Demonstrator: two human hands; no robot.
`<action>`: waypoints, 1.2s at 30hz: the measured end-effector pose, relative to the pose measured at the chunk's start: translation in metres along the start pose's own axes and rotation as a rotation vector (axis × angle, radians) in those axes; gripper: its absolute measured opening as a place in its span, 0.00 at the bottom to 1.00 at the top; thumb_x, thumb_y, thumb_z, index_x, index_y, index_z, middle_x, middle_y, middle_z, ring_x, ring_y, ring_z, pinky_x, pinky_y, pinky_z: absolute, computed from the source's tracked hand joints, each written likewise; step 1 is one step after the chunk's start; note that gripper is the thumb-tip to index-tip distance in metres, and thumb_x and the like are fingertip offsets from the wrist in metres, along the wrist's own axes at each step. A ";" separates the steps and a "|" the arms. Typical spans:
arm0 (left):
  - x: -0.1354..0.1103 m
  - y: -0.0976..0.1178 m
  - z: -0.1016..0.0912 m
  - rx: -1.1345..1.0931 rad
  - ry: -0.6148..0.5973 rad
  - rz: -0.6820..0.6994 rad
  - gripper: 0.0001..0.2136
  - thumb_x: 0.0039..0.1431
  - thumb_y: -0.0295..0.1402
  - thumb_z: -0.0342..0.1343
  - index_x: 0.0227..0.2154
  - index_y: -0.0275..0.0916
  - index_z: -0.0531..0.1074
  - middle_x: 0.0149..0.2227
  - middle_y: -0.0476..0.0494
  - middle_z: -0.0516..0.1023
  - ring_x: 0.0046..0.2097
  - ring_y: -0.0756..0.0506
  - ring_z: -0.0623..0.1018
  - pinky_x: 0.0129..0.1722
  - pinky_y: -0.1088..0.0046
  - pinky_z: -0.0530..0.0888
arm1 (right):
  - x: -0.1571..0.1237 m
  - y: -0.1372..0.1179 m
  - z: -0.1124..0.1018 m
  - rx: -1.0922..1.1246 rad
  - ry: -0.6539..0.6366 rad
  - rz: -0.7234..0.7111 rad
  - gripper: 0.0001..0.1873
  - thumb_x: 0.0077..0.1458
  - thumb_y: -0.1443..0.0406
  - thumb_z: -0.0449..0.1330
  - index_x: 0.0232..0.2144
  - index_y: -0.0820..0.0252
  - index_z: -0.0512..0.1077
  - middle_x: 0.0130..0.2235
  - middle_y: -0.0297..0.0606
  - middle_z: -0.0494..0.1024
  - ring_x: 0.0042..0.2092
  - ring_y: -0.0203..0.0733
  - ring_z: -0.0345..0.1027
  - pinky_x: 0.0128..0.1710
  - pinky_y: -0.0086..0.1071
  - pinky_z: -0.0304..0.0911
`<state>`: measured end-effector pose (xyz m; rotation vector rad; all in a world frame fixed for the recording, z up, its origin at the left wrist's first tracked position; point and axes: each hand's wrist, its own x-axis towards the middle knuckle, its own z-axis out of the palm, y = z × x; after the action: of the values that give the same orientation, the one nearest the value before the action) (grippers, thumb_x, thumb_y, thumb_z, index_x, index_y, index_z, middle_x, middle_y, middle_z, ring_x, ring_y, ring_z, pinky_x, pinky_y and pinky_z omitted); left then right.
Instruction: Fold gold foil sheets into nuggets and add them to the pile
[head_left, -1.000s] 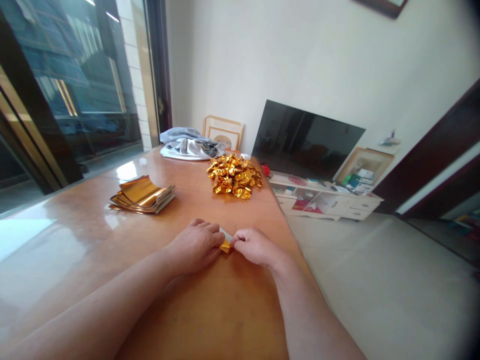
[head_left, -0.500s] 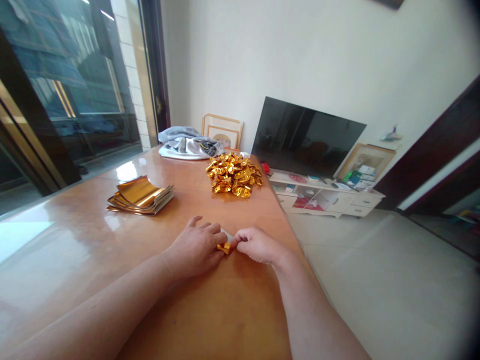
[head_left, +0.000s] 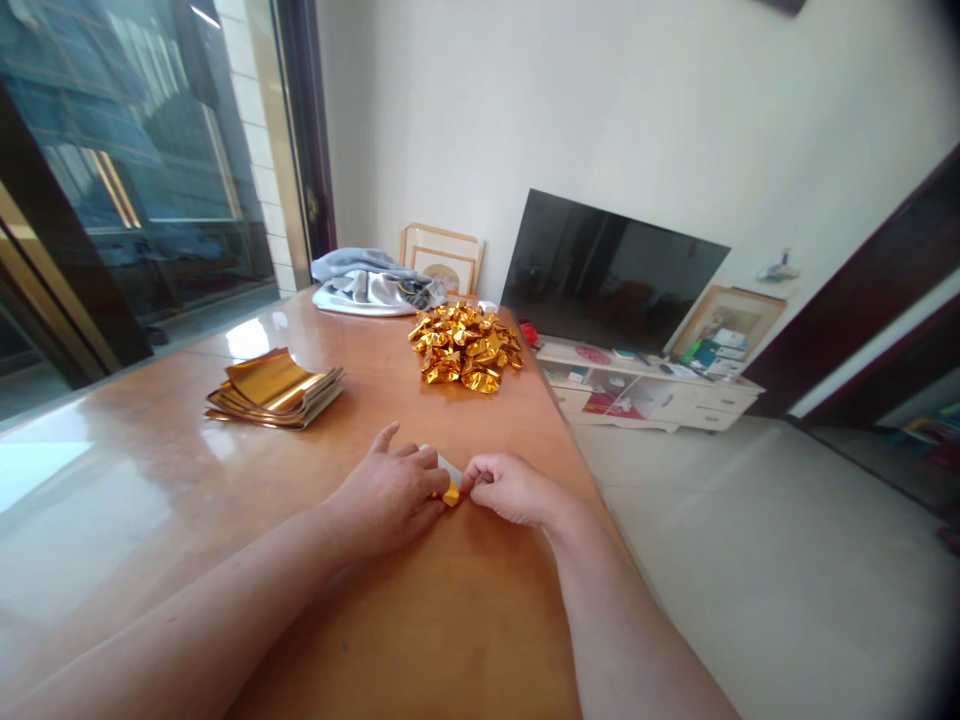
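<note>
A small piece of gold foil paper (head_left: 451, 494), pale on its other side and partly folded, lies on the table between my hands. My left hand (head_left: 397, 492) presses and grips its left part, one finger raised a little. At its right edge, my right hand (head_left: 508, 487) is closed with thumb and forefinger pinching the paper. The fingers hide much of the sheet. Farther off is a heap of folded gold foil pieces (head_left: 465, 348). On the left lies a stack of gold foil sheets (head_left: 274, 390), the top one curling up.
The glossy wooden table (head_left: 420, 620) ends in a long edge on my right. Light blue and grey cloth (head_left: 371, 282) is bundled at its far end. Beyond stand a television (head_left: 611, 275) and a low white cabinet (head_left: 701, 400).
My left hand has shifted slightly, its raised finger lifting higher, and more of the paper's pale side shows. My right hand stays at the paper's right edge. The view has moved slightly.
</note>
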<state>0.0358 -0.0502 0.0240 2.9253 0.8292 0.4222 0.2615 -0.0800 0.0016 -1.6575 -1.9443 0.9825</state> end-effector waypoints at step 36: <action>0.010 -0.014 0.024 -0.163 0.007 -0.268 0.11 0.63 0.38 0.52 0.27 0.43 0.74 0.36 0.47 0.76 0.40 0.44 0.74 0.43 0.66 0.66 | 0.003 -0.008 0.008 -0.052 0.064 0.120 0.07 0.52 0.62 0.62 0.27 0.60 0.76 0.20 0.27 0.67 0.24 0.32 0.56 0.26 0.27 0.46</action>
<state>0.0439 -0.0327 0.0019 2.6183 1.1118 0.4530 0.2499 -0.0795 0.0012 -1.8295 -1.8623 0.9174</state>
